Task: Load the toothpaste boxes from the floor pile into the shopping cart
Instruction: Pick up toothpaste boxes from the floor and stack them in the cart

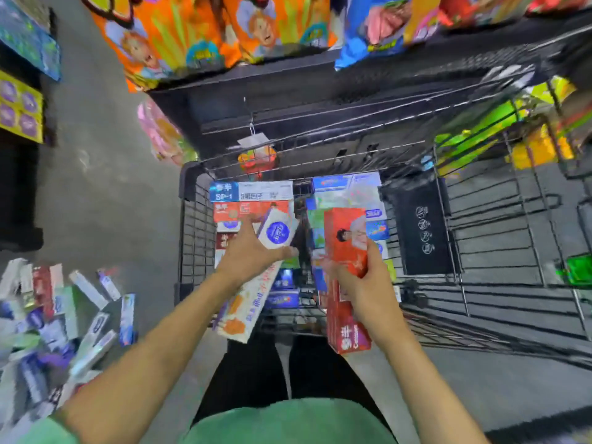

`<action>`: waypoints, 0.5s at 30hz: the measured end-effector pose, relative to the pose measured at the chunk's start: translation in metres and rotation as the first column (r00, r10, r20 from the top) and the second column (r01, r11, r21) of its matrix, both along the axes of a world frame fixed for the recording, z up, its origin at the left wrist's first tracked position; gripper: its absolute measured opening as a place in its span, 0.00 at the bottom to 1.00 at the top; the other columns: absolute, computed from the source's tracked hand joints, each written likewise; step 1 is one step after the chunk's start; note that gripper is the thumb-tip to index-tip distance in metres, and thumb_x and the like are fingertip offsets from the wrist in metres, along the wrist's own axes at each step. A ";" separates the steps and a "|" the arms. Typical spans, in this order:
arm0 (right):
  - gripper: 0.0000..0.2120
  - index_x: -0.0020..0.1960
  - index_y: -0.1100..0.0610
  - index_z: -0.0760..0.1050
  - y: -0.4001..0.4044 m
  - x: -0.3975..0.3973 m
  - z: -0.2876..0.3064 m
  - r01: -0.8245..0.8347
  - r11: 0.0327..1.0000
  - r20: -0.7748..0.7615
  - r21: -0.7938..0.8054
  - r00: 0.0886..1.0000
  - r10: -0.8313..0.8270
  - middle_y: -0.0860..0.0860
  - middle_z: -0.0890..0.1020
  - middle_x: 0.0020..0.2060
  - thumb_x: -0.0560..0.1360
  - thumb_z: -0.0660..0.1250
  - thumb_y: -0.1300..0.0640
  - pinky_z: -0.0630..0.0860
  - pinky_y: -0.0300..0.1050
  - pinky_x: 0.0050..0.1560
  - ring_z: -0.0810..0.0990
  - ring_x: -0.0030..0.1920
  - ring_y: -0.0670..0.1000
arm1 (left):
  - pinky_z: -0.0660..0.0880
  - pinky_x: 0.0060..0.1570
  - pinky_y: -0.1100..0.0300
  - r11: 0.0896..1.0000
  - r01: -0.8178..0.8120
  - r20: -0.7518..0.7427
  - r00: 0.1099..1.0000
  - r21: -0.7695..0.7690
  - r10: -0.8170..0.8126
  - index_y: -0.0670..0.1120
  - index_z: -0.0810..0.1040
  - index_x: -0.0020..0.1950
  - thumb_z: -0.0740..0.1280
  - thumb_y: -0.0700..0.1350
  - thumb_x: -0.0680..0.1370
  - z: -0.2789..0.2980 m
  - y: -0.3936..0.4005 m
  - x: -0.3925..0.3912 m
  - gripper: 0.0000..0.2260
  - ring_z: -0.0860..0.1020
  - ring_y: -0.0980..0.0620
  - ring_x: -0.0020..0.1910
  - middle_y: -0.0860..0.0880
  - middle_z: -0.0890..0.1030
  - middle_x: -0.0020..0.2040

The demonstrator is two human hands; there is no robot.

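My left hand [253, 251] grips a long white toothpaste box [256, 293] with a blue round logo, held slanted over the near left of the shopping cart [192, 225]. A red toothpaste box [347, 251] stands almost upright in the grip of my right hand [362, 283], over the cart's near middle. Inside the cart lie several stacked toothpaste boxes [253, 197], blue, red and white ones. The floor pile of toothpaste boxes [61, 322] spreads at the lower left, beside my left arm.
A dark shelf unit [288, 91] with orange and blue snack bags [205, 30] stands right behind the cart. Wire racks [512, 238] with green and yellow packs fill the right. Another shelf [19, 107] lines the far left, with grey floor between.
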State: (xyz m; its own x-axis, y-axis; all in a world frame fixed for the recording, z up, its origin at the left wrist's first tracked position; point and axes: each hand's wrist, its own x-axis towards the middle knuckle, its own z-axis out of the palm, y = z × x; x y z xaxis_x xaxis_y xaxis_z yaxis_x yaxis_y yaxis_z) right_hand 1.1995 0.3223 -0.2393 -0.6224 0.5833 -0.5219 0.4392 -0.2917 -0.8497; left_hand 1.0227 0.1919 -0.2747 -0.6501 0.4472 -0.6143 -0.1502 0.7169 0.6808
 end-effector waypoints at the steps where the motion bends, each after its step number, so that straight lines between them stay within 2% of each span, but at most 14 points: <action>1: 0.25 0.66 0.47 0.73 0.005 -0.001 -0.011 0.016 1.000 0.020 0.001 1.000 -0.016 0.48 0.86 0.52 0.71 0.78 0.50 0.80 0.58 0.58 0.85 0.50 0.50 | 0.75 0.42 0.55 0.997 0.070 -0.028 0.997 -0.043 -0.071 0.52 0.62 0.66 0.82 0.56 0.66 -0.016 0.005 -0.007 0.38 0.80 0.54 0.46 0.56 0.79 0.51; 4: 0.23 0.65 0.46 0.73 0.013 -0.007 -0.045 0.027 0.999 0.065 0.020 0.997 -0.029 0.47 0.86 0.52 0.73 0.77 0.52 0.80 0.61 0.59 0.85 0.51 0.50 | 0.72 0.35 0.56 0.941 0.277 -0.150 0.940 -0.195 -0.308 0.48 0.63 0.63 0.80 0.56 0.68 -0.061 0.018 -0.025 0.34 0.79 0.47 0.43 0.54 0.79 0.45; 6: 0.22 0.64 0.45 0.73 0.016 -0.011 -0.065 -0.005 0.999 0.103 0.045 0.995 0.001 0.46 0.86 0.50 0.74 0.77 0.53 0.80 0.59 0.58 0.85 0.48 0.49 | 0.74 0.39 0.53 0.882 0.382 -0.211 0.871 -0.275 -0.443 0.50 0.64 0.64 0.76 0.61 0.70 -0.093 0.020 -0.033 0.32 0.80 0.44 0.45 0.50 0.81 0.48; 8: 0.21 0.64 0.48 0.73 0.019 -0.013 -0.084 -0.028 0.999 0.124 0.036 0.992 0.023 0.44 0.86 0.46 0.74 0.76 0.56 0.81 0.52 0.54 0.84 0.44 0.46 | 0.77 0.45 0.50 0.813 0.484 -0.236 0.790 -0.324 -0.565 0.51 0.65 0.69 0.74 0.62 0.71 -0.122 0.018 -0.038 0.32 0.81 0.41 0.51 0.47 0.79 0.54; 11: 0.21 0.63 0.50 0.73 0.025 -0.015 -0.105 -0.069 0.998 0.153 0.014 0.986 0.066 0.45 0.86 0.48 0.73 0.76 0.59 0.77 0.37 0.47 0.84 0.45 0.45 | 0.76 0.53 0.46 0.674 0.589 -0.262 0.634 -0.446 -0.728 0.51 0.63 0.78 0.74 0.60 0.72 -0.156 0.013 -0.045 0.38 0.77 0.37 0.60 0.43 0.72 0.64; 15: 0.22 0.64 0.49 0.73 0.031 -0.017 -0.124 -0.159 0.987 0.186 0.015 0.970 0.154 0.43 0.86 0.49 0.73 0.76 0.60 0.74 0.29 0.47 0.84 0.47 0.42 | 0.75 0.52 0.45 0.542 0.639 -0.402 0.368 -0.545 -0.838 0.52 0.60 0.81 0.75 0.57 0.70 -0.189 0.011 -0.062 0.43 0.72 0.37 0.59 0.39 0.71 0.63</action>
